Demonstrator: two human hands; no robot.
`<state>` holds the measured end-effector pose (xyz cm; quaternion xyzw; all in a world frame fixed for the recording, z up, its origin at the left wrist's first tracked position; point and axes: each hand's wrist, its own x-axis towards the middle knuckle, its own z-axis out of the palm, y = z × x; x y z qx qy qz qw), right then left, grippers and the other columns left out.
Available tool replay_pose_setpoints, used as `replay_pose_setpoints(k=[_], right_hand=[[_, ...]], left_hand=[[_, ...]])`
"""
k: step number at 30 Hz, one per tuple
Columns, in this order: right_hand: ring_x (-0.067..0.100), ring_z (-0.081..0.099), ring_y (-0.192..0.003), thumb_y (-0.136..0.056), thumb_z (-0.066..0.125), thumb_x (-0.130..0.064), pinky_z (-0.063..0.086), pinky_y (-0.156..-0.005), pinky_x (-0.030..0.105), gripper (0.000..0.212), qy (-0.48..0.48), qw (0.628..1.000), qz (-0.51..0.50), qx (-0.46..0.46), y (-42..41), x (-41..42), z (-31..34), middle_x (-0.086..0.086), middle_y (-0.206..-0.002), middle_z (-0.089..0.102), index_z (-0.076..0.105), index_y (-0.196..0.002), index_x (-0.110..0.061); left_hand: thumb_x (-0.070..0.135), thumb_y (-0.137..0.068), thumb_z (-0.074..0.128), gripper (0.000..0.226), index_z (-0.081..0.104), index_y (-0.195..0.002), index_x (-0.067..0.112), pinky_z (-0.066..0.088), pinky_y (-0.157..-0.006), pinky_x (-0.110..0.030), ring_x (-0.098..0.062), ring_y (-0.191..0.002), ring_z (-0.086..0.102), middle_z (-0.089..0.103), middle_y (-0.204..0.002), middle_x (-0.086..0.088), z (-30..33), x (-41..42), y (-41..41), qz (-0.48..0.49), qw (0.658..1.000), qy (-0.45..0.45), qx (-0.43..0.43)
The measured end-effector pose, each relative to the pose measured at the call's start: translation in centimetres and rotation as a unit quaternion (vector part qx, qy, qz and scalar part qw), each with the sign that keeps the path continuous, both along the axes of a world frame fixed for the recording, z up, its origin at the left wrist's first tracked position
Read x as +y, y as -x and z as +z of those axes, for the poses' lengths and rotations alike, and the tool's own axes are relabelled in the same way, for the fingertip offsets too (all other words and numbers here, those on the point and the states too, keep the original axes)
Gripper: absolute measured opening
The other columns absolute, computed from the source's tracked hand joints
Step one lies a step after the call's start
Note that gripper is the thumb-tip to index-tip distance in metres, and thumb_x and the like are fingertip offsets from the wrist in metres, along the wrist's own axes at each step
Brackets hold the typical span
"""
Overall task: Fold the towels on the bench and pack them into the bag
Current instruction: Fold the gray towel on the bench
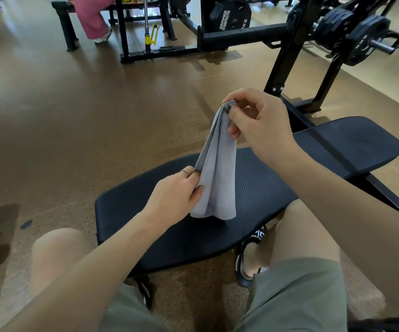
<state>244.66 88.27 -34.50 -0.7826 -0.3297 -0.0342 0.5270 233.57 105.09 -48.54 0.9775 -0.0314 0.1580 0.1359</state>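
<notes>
A small grey towel [217, 168] hangs in loose vertical folds above the black padded bench [260, 188]. My right hand [258, 121] pinches its top corners together between thumb and fingers. My left hand [177, 190] pinches the towel's left edge lower down, near the middle. The towel's bottom hem brushes the bench pad. No bag is clearly in view; only a dark object shows at the bottom right corner.
I sit astride the bench, knees on both sides, sandalled feet on the brown floor [74, 116]. A black weight rack with plates [351, 37] stands at the back right. Another bench [67, 22] with a seated person in pink trousers is at the back left.
</notes>
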Motion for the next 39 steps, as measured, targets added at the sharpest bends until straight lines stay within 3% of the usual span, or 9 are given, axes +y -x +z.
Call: replay_pose_setpoints(k=[4,10,13,18,23,26,30,34,39], right_hand=[[0.008,0.065,-0.062,-0.1,0.055,0.0,0.056,-0.063,0.021,0.019,-0.014,0.999,-0.033,0.008,-1.1,-0.7,-0.5,-0.001,-0.075,0.067,0.071,-0.103,-0.01],[0.009,0.066,-0.064,-0.101,0.056,-0.005,0.056,-0.062,0.02,0.019,-0.011,0.993,-0.111,0.026,-3.8,-2.1,-2.1,0.002,-0.079,0.069,0.069,-0.101,-0.018],[0.016,0.068,-0.065,-0.101,0.055,-0.007,0.06,-0.064,0.03,0.016,0.003,0.989,-0.14,0.043,-5.2,-3.0,-3.2,0.006,-0.077,0.069,0.07,-0.102,-0.014],[0.026,0.073,-0.075,-0.102,0.054,-0.008,0.063,-0.076,0.043,0.012,0.018,0.984,-0.165,0.061,-7.0,-3.8,-4.1,0.012,-0.084,0.071,0.065,-0.104,-0.01],[0.025,0.074,-0.074,-0.105,0.049,-0.004,0.064,-0.074,0.043,0.013,0.061,0.981,-0.164,0.083,-7.9,-4.3,-5.0,0.013,-0.085,0.071,0.061,-0.108,-0.005],[0.019,0.074,-0.072,-0.103,0.048,-0.001,0.064,-0.073,0.035,0.018,0.111,0.981,-0.145,0.068,-8.3,-4.7,-5.6,0.01,-0.086,0.069,0.062,-0.112,-0.006],[0.014,0.073,-0.073,-0.104,0.045,-0.003,0.062,-0.075,0.03,0.027,0.175,0.979,-0.104,0.032,-9.0,-4.6,-6.1,0.007,-0.083,0.071,0.066,-0.118,-0.012],[0.015,0.072,-0.071,-0.105,0.042,-0.005,0.061,-0.072,0.029,0.025,0.232,0.969,-0.088,0.011,-10.2,-3.6,-5.7,0.01,-0.081,0.072,0.065,-0.112,-0.01],[0.021,0.072,-0.075,-0.105,0.04,-0.01,0.06,-0.083,0.046,0.023,0.256,0.962,-0.094,-0.017,-12.8,-0.6,-4.0,0.012,-0.084,0.073,0.062,-0.112,-0.007]], left_hand=[[0.03,-0.105,0.048,0.026,0.061,-0.117,0.011,0.053,-0.051,-0.035,-0.018,-0.064,0.06,0.057,-0.106,0.001,-1.4,2.1,1.7,0.002,0.999,-0.017,0.035],[0.029,-0.104,0.048,0.023,0.06,-0.101,0.011,0.04,-0.047,-0.03,-0.022,-0.066,0.059,0.052,-0.099,0.0,-0.7,7.3,3.0,0.077,0.996,-0.038,0.014],[0.031,-0.104,0.048,0.027,0.058,-0.093,0.009,0.048,-0.049,-0.038,-0.026,-0.065,0.057,0.05,-0.095,-0.003,1.7,9.2,2.7,0.052,0.997,-0.054,-0.017],[0.034,-0.105,0.052,0.031,0.05,-0.081,0.013,0.036,-0.051,-0.032,-0.02,-0.066,0.045,0.048,-0.083,0.0,6.6,10.8,1.6,0.055,0.99,-0.097,-0.086],[0.021,-0.103,0.054,0.01,0.053,-0.096,0.014,0.041,-0.065,-0.037,-0.021,-0.076,0.051,0.055,-0.089,0.002,8.9,11.3,0.9,0.049,0.997,0.009,-0.063],[0.016,-0.103,0.054,0.003,0.051,-0.1,0.017,0.046,-0.069,-0.042,-0.023,-0.078,0.054,0.06,-0.085,0.0,9.0,11.2,1.0,0.068,0.995,0.063,-0.042],[0.015,-0.104,0.045,0.007,0.042,-0.101,0.022,0.048,-0.064,-0.049,-0.028,-0.069,0.052,0.058,-0.076,-0.004,8.6,11.4,0.5,0.087,0.993,0.072,-0.027],[0.018,-0.105,0.042,0.009,0.042,-0.112,0.024,0.05,-0.068,-0.046,-0.031,-0.073,0.056,0.065,-0.085,0.002,8.2,12.4,-0.9,0.12,0.99,0.064,-0.028],[0.02,-0.103,0.045,0.015,0.059,-0.105,0.022,0.054,-0.072,-0.047,-0.028,-0.078,0.062,0.067,-0.087,-0.003,9.7,13.9,-3.3,0.167,0.983,0.061,-0.042]])
